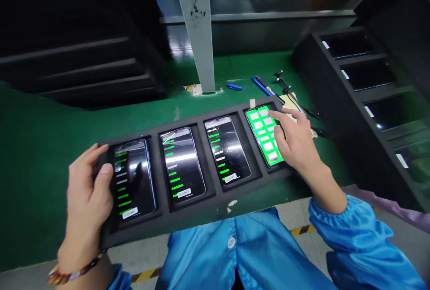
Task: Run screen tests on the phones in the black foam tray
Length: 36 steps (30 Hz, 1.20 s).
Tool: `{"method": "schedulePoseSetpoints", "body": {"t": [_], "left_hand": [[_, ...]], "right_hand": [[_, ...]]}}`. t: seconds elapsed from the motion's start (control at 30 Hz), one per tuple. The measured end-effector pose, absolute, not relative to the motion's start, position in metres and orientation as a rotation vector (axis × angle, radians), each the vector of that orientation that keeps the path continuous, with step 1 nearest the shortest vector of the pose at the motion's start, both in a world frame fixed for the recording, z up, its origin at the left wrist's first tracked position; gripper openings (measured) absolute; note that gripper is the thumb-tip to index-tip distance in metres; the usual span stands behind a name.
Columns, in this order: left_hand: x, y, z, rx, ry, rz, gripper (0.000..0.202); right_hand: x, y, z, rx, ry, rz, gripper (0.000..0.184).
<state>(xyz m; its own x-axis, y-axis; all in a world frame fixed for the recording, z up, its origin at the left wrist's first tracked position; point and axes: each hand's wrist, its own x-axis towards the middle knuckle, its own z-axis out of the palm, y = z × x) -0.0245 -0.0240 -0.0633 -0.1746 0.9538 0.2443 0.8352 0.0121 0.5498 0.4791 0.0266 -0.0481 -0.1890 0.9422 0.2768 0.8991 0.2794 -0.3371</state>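
A black foam tray (198,211) lies across the green bench edge and holds several phones side by side. My left hand (88,194) grips the tray's left end, thumb resting on the leftmost phone (133,180). The two middle phones (182,164) (227,150) show dark screens with green text lines. The rightmost phone (264,134) shows a bright green screen with white boxes. My right hand (295,140) hovers over it, index finger stretched out and touching the screen's upper right, the other fingers loosely curled.
A grey post (198,30) stands on the green mat behind the tray. Blue pens (261,85) and black cables (295,97) lie beside it. Another black tray (366,97) with dark phones slants at the right. Black stacked trays (80,57) stand at the back left.
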Motion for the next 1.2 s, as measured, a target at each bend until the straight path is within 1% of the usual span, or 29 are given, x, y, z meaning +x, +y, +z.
{"method": "schedulePoseSetpoints", "body": {"t": [0.17, 0.33, 0.4, 0.5, 0.6, 0.7, 0.97, 1.07, 1.2], "left_hand": [[-0.024, -0.023, -0.064, 1.885, 2.075, 0.899, 0.063], [-0.024, -0.025, -0.065, 1.857, 2.096, 0.903, 0.063], [-0.024, -0.025, -0.065, 1.852, 2.1, 0.904, 0.062], [-0.025, -0.024, -0.065, 1.853, 2.105, 0.913, 0.057], [-0.027, -0.02, -0.066, 1.808, 2.117, 0.925, 0.053], [-0.029, -0.012, -0.068, 1.662, 2.14, 0.953, 0.056], [-0.034, 0.027, -0.066, 1.659, 2.008, 1.084, 0.057], [-0.034, 0.04, -0.069, 1.663, 1.951, 1.173, 0.059], [-0.034, 0.048, -0.077, 1.641, 1.936, 1.219, 0.066]], "right_hand": [[0.473, 0.042, -0.049, -1.529, -2.23, 0.288, 0.051], [0.48, 0.045, -0.046, -1.493, -2.228, 0.294, 0.047], [0.486, 0.043, -0.045, -1.475, -2.138, 0.304, 0.044], [0.495, 0.043, -0.048, -1.493, -1.897, 0.333, 0.042], [0.5, 0.048, -0.054, -1.509, -1.707, 0.513, 0.042], [0.499, 0.051, -0.057, -1.466, -1.658, 0.651, 0.042], [0.487, 0.05, -0.066, -1.412, -1.709, 0.563, 0.039], [0.493, 0.051, -0.064, -1.403, -1.689, 0.457, 0.037], [0.51, 0.056, -0.054, -1.352, -1.39, 0.252, 0.049]]}}
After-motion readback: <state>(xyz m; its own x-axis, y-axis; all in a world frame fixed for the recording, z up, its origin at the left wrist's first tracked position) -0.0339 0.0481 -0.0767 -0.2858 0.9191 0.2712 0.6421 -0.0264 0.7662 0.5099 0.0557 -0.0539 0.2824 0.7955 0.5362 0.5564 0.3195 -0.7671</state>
